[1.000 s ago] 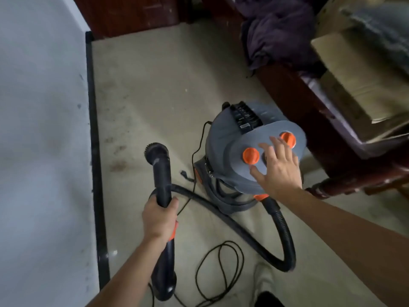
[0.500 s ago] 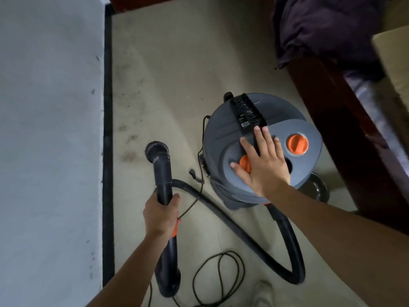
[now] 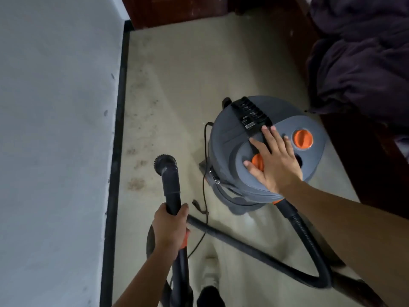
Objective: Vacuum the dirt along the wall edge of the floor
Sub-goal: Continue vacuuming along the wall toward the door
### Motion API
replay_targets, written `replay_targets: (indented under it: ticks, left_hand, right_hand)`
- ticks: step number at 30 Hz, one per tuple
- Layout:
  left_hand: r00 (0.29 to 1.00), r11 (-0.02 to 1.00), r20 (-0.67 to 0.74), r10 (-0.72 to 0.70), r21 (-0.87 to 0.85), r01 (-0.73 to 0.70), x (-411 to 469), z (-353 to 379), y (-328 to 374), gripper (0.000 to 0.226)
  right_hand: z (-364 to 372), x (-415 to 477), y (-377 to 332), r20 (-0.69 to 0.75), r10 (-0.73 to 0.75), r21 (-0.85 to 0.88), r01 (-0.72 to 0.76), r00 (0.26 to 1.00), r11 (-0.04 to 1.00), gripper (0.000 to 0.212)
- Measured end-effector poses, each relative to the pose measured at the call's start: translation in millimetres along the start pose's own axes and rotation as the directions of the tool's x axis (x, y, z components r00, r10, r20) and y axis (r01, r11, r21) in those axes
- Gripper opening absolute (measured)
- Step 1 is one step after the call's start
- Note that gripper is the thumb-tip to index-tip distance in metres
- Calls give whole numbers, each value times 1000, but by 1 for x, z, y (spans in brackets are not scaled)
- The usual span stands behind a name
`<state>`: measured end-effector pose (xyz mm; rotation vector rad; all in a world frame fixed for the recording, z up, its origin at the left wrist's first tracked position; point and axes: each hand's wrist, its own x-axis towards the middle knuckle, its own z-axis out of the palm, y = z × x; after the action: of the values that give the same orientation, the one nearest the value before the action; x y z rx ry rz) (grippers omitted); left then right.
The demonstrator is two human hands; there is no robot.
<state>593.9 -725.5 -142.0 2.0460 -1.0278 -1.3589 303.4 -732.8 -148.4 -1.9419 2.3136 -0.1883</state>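
Touching one wand, one vacuum: two hands.

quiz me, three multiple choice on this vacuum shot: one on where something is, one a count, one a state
1. Where is the dirt?
A) on the floor between the nozzle and the black skirting
B) on the dark cloth
C) in a palm

2. How many orange knobs sit on the vacuum lid?
A) one
B) two
C) four

3. What is the right hand doing?
A) gripping the hose
B) resting flat on the lid, fingers straight
C) hanging free

Answers:
1 A, the brown patches lie beside the skirting, left of the nozzle.
2 B, one knob shows whole and the other is half under the hand.
3 B, the palm lies on the lid with the fingers spread.
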Motion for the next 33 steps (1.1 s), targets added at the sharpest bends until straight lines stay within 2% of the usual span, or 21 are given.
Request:
replay_targets:
  ticks: [4,7,12,19,27,33]
  left_hand:
    - [996,997,72,-58,-44,61,52,28,36,22]
    - [985,992,141,-94,-71,105,81,37,64,22]
    - [983,993,156,-96,-59,106,122,50,102,25]
    - [989,998,140,-49,-25,53,150,80,142,23]
    - [984,979,92,-155,-117,165,166,130,177,21]
    - [974,939,56,-220,-256,227,165,155,197,23]
  right_hand:
    - [1,56,-2,34,16,16,-16,999,1000,75]
    - [-3,91,-1,6,37,19,-37,999,999,77]
    - [-8,138,17,16,20,12,-20,1000,1000,79]
    - [-14,204,61,35,-26,15,26,999,1000,80]
    - [-26,292,124,49,-177,56,174,983,983,77]
    - [-34,343,149,65,-223,74,218,973,973,76]
